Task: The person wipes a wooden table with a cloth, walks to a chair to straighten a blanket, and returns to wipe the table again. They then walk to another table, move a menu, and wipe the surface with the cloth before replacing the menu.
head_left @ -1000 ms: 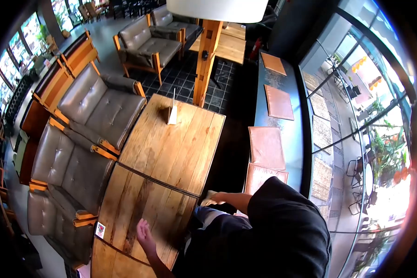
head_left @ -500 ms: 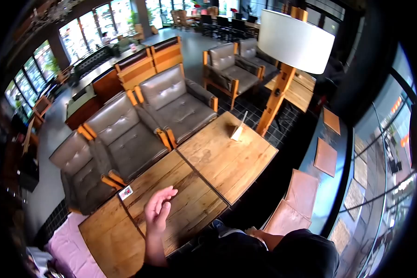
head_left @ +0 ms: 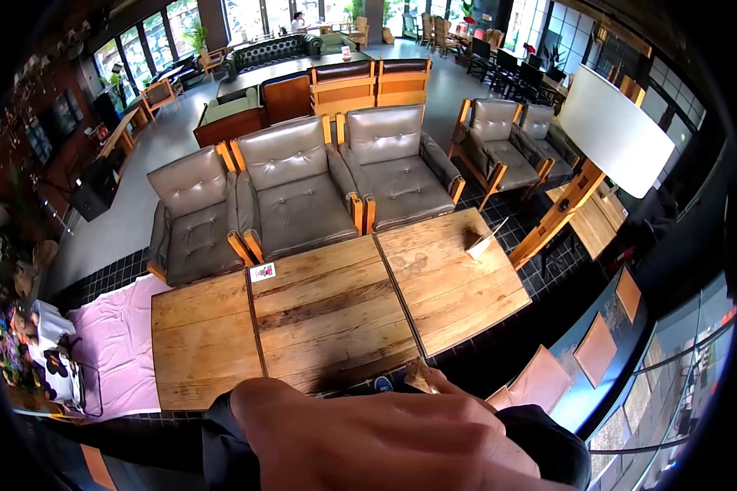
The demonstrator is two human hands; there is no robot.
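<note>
My left hand (head_left: 368, 434), as it appears, fills the bottom middle very close to the camera. The back of the hand shows, blurred, while its fingers are hidden or cannot be told apart. Beyond it, partly covered, is my right hand (head_left: 444, 383), low by my lap, its fingers closed around a small tan thing (head_left: 418, 376) whose kind I cannot make out. Just ahead of both hands stands a row of wooden tables (head_left: 327, 299). A small printed card (head_left: 263, 272) lies on the middle table's far edge.
Grey leather armchairs (head_left: 295, 204) line the tables' far side. A small stand (head_left: 479, 247) sits on the right table. To the right rises a floor lamp (head_left: 618, 131) with a wooden post. A pink cloth (head_left: 119, 348) lies at left, and tan seat pads (head_left: 595, 348) run along the right.
My left hand has come from over the table to close in front of the camera. The view has turned left, so furniture sits farther right. My right hand stays low near my lap.
</note>
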